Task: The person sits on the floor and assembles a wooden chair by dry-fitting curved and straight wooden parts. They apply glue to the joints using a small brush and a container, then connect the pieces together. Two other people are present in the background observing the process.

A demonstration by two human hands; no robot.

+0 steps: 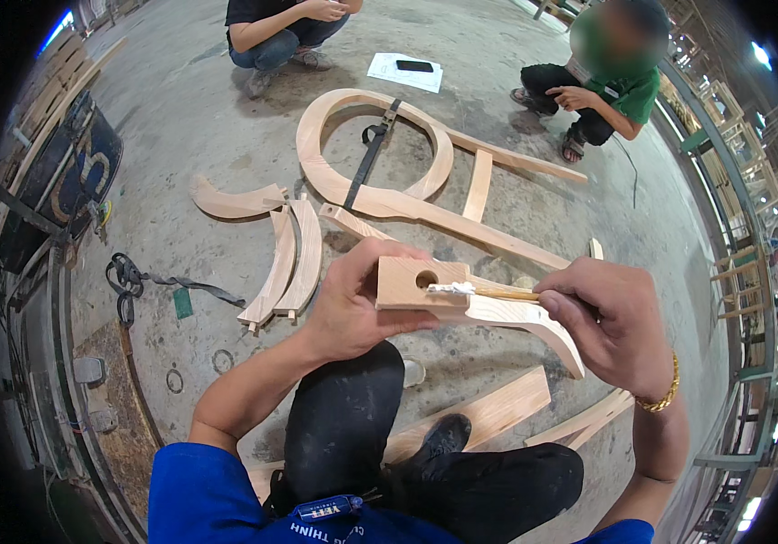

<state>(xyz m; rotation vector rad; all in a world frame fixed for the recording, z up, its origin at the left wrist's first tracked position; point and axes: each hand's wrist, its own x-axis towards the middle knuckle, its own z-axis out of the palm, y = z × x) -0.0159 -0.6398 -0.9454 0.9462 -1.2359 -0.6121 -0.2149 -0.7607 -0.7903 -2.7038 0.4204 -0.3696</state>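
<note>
Holding drilled wooden part (461, 304) in left hand (352, 304); right hand (611, 322) dabbing glue stick (497, 292).

Both hands raised in front of the knees

Left hand (352, 304) clamps with thumb on top (fingers curled beneath); right hand (611, 322) pinches, its grip closed, wrist bent inward.

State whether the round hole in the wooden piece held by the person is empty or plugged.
Empty. The round hole in the wooden piece shows dark and open; the glue-tipped stick in the right hand lies beside it, not inside.
</note>
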